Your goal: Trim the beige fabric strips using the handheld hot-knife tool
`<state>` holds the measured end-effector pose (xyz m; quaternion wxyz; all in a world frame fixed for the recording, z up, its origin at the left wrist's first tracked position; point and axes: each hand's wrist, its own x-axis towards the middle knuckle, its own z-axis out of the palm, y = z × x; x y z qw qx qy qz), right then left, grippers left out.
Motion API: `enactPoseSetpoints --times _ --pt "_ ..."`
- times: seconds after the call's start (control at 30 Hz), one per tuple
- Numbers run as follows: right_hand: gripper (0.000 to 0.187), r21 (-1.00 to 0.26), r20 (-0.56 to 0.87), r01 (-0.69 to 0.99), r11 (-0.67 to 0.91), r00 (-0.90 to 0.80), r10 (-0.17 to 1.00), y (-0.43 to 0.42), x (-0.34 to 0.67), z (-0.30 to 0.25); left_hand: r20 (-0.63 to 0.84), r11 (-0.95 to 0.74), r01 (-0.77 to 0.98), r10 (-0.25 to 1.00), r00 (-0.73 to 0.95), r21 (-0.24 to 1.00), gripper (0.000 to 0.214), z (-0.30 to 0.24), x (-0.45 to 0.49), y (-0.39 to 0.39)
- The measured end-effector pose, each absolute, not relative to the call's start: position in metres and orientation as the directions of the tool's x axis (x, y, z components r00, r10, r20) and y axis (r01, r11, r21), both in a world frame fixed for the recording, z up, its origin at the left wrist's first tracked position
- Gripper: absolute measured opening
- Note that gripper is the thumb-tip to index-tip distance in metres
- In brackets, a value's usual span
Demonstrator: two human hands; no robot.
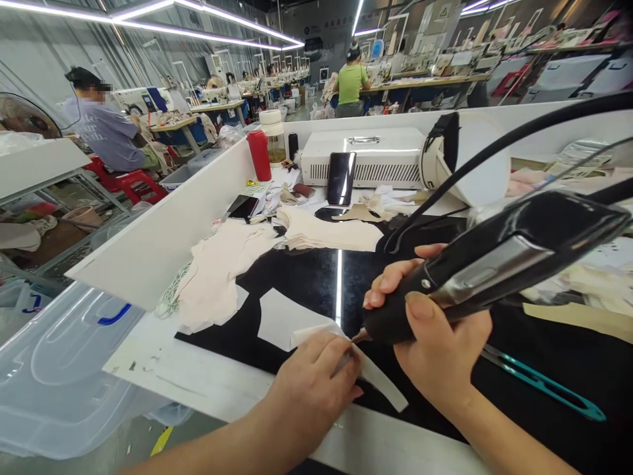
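My right hand (440,336) is wrapped around a black corded handheld tool (475,264) with a silver metal lever along its side. The tool's narrow tip points down to the left and ends close to my left hand's fingertips. My left hand (319,373) is closed, its fingers curled and pressed on a white fabric piece (284,316) that lies on a glossy black work surface (306,270). A folded edge shows above the fingers, and a narrow strip of the piece runs out to the right beneath them. Whether the tip touches the fabric I cannot tell.
Cream fabric stacks (326,231) and a pale fabric pile (217,270) lie beyond my left hand. Teal-handled tweezers (548,386) rest at right. Behind stand a phone (341,178), a white vented box (366,155) and a red cup (260,155). The tool's black cable (519,132) arches overhead.
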<state>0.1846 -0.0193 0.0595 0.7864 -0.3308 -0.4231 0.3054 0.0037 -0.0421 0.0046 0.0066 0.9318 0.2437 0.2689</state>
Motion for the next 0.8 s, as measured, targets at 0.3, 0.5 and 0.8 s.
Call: enactPoseSetpoints --times 0.3,0.5,0.8 --pt "0.047 -0.777 0.461 -0.198 0.597 0.466 0.755 -0.026 0.193 0.062 0.509 -0.891 0.447 0.422 0.75 0.081 0.024 0.004 0.004 -0.041" --pt "0.045 -0.776 0.484 -0.179 0.604 0.444 0.754 -0.028 0.192 0.059 0.491 -0.892 0.445 0.424 0.761 0.081 0.025 0.001 0.001 -0.042" --pt "0.051 -0.783 0.458 -0.203 0.588 0.452 0.765 -0.027 0.193 0.064 0.484 -0.904 0.414 0.413 0.771 0.111 0.021 0.008 -0.008 -0.042"
